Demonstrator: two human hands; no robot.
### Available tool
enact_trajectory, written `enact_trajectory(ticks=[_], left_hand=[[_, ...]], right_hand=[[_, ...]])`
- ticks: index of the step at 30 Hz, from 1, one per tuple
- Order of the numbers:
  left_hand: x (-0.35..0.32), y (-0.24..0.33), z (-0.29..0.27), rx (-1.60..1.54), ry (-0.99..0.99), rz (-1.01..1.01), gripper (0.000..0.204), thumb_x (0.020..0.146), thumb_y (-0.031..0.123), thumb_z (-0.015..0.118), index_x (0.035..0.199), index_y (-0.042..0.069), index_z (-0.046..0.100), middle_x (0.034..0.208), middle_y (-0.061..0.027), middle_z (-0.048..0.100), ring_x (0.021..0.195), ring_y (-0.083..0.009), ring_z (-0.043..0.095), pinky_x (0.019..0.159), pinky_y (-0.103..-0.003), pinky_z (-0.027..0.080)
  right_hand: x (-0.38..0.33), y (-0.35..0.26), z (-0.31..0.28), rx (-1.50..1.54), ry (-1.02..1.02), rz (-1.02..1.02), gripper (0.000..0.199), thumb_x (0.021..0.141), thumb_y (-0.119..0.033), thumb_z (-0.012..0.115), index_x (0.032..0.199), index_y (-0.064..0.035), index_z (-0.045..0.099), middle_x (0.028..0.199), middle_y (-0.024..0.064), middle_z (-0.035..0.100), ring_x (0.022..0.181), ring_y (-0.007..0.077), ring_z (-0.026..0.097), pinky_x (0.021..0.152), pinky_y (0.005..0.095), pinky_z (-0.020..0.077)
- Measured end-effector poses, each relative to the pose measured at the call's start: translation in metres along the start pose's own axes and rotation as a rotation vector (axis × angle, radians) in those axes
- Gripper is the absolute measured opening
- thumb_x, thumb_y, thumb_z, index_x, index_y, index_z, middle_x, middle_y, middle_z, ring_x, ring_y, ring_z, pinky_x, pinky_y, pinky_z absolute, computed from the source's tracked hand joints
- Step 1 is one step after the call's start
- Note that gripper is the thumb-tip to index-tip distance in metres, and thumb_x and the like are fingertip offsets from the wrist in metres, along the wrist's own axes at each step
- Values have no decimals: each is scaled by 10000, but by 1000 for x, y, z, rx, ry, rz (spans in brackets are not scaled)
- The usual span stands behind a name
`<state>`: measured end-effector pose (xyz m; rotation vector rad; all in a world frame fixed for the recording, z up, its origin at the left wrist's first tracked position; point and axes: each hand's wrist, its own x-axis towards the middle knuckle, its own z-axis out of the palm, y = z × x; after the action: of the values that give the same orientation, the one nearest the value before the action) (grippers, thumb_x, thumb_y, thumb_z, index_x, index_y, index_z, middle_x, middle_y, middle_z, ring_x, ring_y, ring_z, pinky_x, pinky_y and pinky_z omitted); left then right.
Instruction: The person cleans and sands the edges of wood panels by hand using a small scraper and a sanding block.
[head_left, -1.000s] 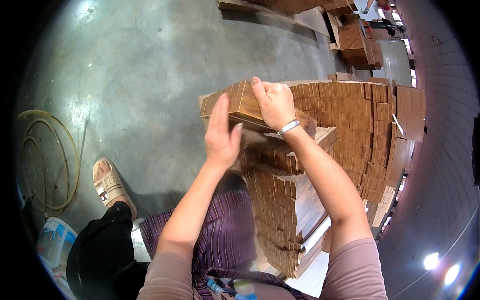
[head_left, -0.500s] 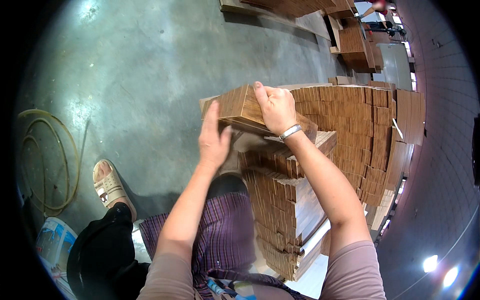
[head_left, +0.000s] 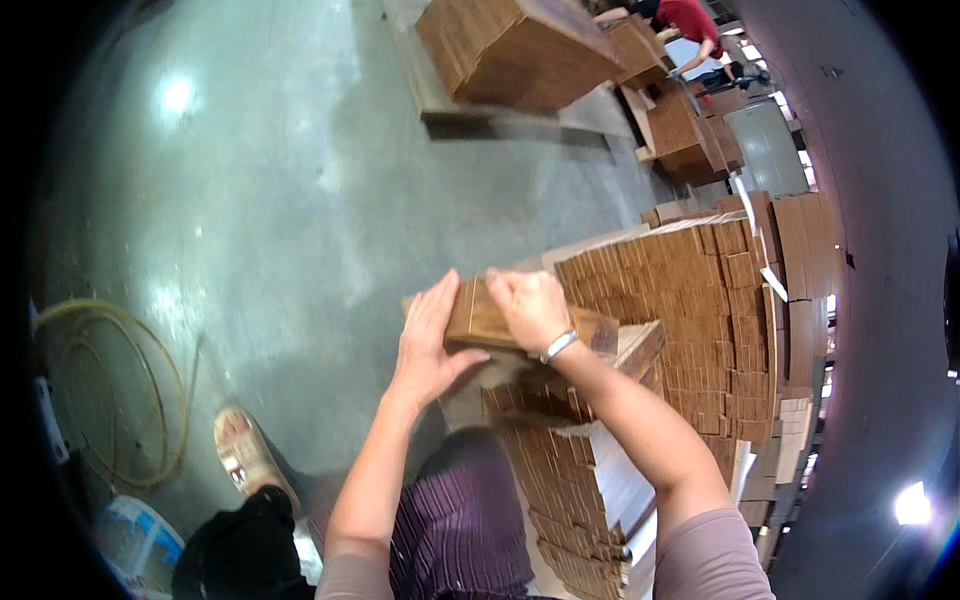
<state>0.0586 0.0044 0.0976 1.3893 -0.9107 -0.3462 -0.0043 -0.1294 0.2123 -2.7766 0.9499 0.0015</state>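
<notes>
Between my hands is a short bundle of brown wooden planks, lying at the near left of the stacks. The right hand grips its top with bent fingers, a silver bracelet on that wrist. At the bundle's left end, my left hand has its fingers laid against the wood and its thumb along the near side. Below my right forearm stands a stack of the same planks, with uneven ends and a pale sheet beside it.
A larger plank stack rises to the right. Beyond the grey floor, another wood stack sits on a pallet. A person in red works at the far right. Left lie a coiled hose and a bucket.
My left hand has come from a blurred, spread pose onto the bundle's end. The right hand stays on the bundle. The view has shifted, showing more of the far stack and person.
</notes>
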Motion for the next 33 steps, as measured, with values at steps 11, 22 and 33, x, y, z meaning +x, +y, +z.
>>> enact_trajectory(ticks=[11, 22, 33], left_hand=[[27, -1, -11, -26, -170, 38, 819, 517, 81, 896, 1246, 24, 527, 1238, -141, 578, 1161, -337, 540, 987, -420, 468], [29, 1, -14, -7, -236, -12, 864, 519, 111, 913, 1275, -1, 512, 1251, -152, 580, 1159, -337, 562, 1001, -400, 469], [31, -5, -17, 1, -293, -77, 888, 524, 138, 921, 1293, -11, 503, 1272, -162, 575, 1192, -323, 551, 1024, -387, 456]], right_hand=[[-6, 7, 1, -8, 6, 3, 526, 971, -458, 452, 795, -56, 741, 740, 202, 672, 712, 389, 651, 680, 465, 525], [-7, 5, -2, 8, 9, 9, 532, 975, -456, 445, 789, -52, 737, 731, 208, 668, 717, 392, 652, 688, 467, 524], [-5, 5, -1, 4, 11, 9, 533, 974, -456, 447, 767, -57, 733, 713, 205, 665, 703, 390, 649, 671, 471, 517]])
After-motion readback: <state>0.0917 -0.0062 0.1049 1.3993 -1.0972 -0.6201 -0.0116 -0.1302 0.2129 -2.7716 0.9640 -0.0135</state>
